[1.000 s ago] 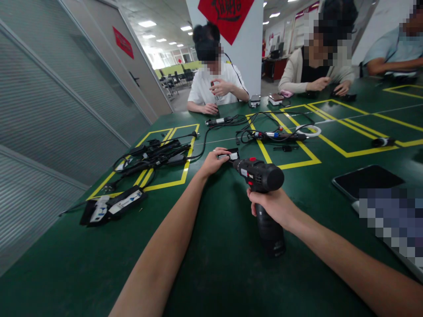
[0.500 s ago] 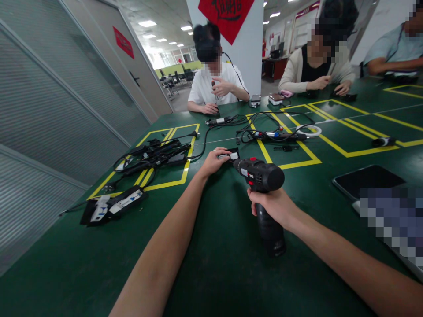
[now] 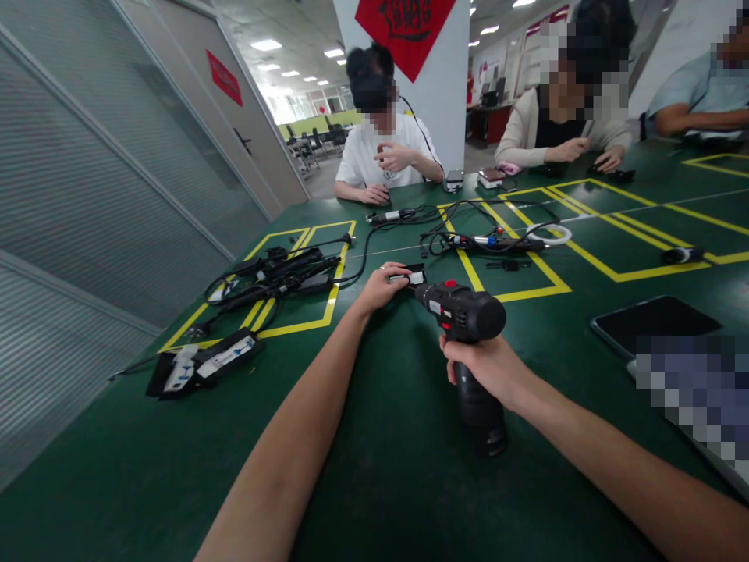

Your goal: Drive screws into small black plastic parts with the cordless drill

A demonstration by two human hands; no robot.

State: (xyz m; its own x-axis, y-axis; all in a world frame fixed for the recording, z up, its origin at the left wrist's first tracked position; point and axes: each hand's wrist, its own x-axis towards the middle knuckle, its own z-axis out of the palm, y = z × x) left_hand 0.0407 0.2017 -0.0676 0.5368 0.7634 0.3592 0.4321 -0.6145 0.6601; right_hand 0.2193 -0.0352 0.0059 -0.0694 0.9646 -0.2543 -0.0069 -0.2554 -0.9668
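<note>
A black cordless drill (image 3: 462, 312) with red accents is in my right hand (image 3: 477, 359), the fingers wrapped round its grip. Its chuck points forward and left, close to a small black piece with a white label (image 3: 417, 276) on the green table. My left hand (image 3: 383, 287) is closed on the left side of that labelled piece, holding it against the tabletop. Whether the drill's tip touches the piece is hidden by the chuck and fingers.
Black cables and devices (image 3: 286, 273) lie in a pile to the left, with black-and-white parts (image 3: 204, 363) nearer me. A corded tool (image 3: 491, 243) and white ring (image 3: 553, 234) lie ahead. A phone (image 3: 655, 321) rests at right. Several people sit across the table.
Everything in view has shifted very slightly to the right, as from a small head movement. Both hands keep their grips and the drill keeps its place beside the labelled piece.
</note>
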